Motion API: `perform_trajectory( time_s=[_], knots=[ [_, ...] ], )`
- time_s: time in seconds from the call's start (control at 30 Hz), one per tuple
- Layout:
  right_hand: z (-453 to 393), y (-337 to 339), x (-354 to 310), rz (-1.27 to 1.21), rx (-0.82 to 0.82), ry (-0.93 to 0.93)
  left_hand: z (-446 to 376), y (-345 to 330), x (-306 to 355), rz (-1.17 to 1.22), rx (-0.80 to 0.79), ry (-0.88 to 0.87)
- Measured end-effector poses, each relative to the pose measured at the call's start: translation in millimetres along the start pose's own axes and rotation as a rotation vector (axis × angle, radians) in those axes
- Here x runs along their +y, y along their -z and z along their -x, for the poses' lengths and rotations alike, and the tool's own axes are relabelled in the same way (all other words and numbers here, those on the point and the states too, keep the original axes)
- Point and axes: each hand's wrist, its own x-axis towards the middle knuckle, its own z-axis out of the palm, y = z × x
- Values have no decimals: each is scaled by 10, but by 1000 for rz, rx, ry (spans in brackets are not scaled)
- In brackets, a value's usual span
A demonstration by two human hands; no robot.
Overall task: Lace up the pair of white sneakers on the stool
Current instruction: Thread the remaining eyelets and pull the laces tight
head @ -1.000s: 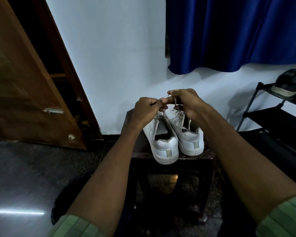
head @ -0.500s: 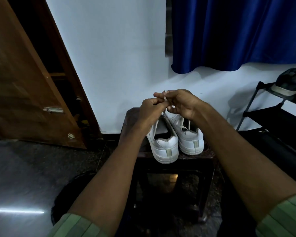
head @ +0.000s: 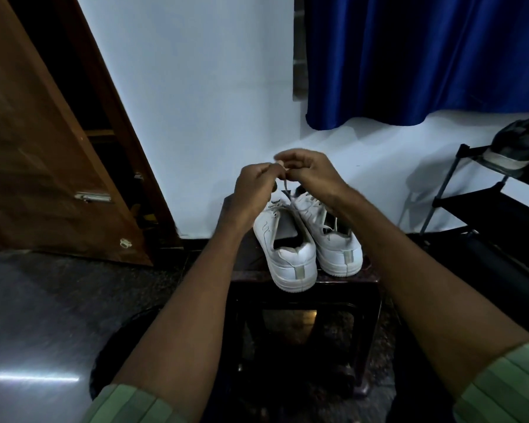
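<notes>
Two white sneakers stand heels toward me on a dark stool (head: pixel 342 280). The left sneaker (head: pixel 287 254) is nearer; the right sneaker (head: pixel 336 239) sits a little farther back. Above their toes my left hand (head: pixel 254 190) and my right hand (head: pixel 309 172) meet, fingertips pinched together on a white lace (head: pixel 284 186) that runs down toward the shoes. Which sneaker the lace belongs to is hidden by my hands. Laces show crossed on the right sneaker's tongue.
A brown wooden door (head: pixel 43 154) stands open at the left. A blue curtain (head: pixel 425 56) hangs on the white wall. At the right is a black shoe rack (head: pixel 483 206) with a dark shoe (head: pixel 522 151) on top. A dark round object (head: pixel 119 355) lies on the floor.
My hands have drawn closer together and shifted slightly left above the sneakers' toes, still pinching the lace. The sneakers have not moved.
</notes>
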Motion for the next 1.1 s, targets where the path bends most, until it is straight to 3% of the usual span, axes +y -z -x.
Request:
perform_trajectory(
  time_s=[0.03, 0.1, 0.33, 0.43, 0.57, 0.67, 0.8, 1.0, 1.1],
  knots=[
    [1, -28, -14, -87, -66, -19, 4, -7, -6, -30, -3, -5],
    [10, -27, -35, -122, -47, -56, 6, 14, -13, -80, -3, 8],
    [-83, 168, 217, 46, 453, -243, -54, 203, -43, 41, 39, 101],
    [-37, 123, 192, 225, 289, -116, -73, 169, -77, -138, 27, 34],
    [10, -23, 41, -31, -49, -2, -87, 110, -169, -504, 3, -88],
    [20, -39, 39, 136, -35, 91, -77, 163, -186, -577, 31, -92],
    [-7, 28, 103, 325, 54, 78, -67, 247, -196, -601, 38, -81],
    [75, 23, 61, 288, -58, 109, -20, 242, -221, -572, -71, -81],
    [57, 14, 87, 369, -33, 101, 2, 248, -213, -532, -89, -13]
  ],
)
